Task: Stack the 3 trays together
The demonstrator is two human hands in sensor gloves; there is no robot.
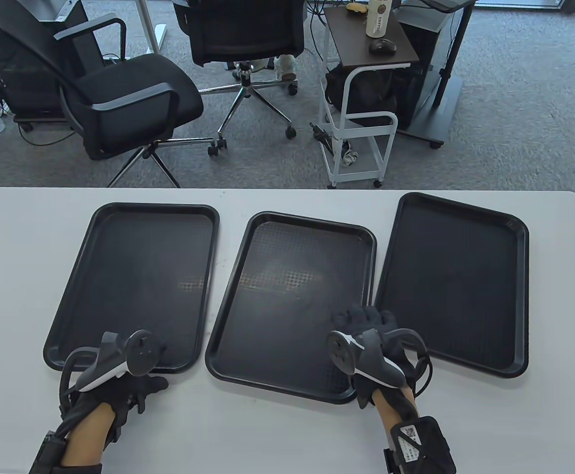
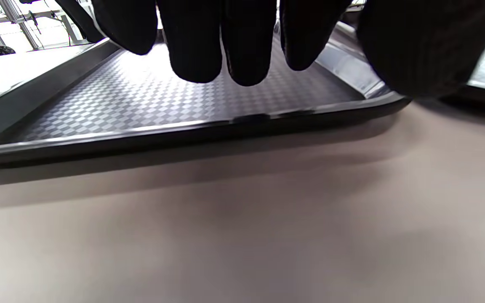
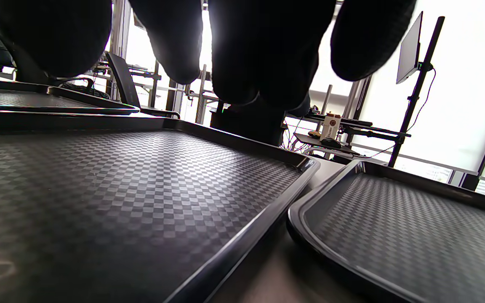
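Black-gloved hands poised at the near edges of three unstacked trays.

Left hand (image 1: pixel 119 390), fingers loosely spread and holding nothing, hovers at the left tray (image 1: pixel 134 276) rim; right hand (image 1: pixel 373 345), fingers apart and empty, hangs over the middle tray (image 1: pixel 287 296) corner beside the right tray (image 1: pixel 455 281). Best to hook fingertips under a rim, lift level, and align corners before lowering so the trays nest on the white table (image 1: pixel 267 434).

Right wrist view. Gloved fingers (image 3: pixel 263 54) of the right hand (image 3: pixel 242 46) hang spread above the checker-textured middle tray (image 3: pixel 112 189). The right tray (image 3: pixel 398 227) lies just beside it, rims nearly touching; the left tray (image 3: pixel 36 101) lies beyond. A monitor on a pole (image 3: pixel 411 50) stands behind.
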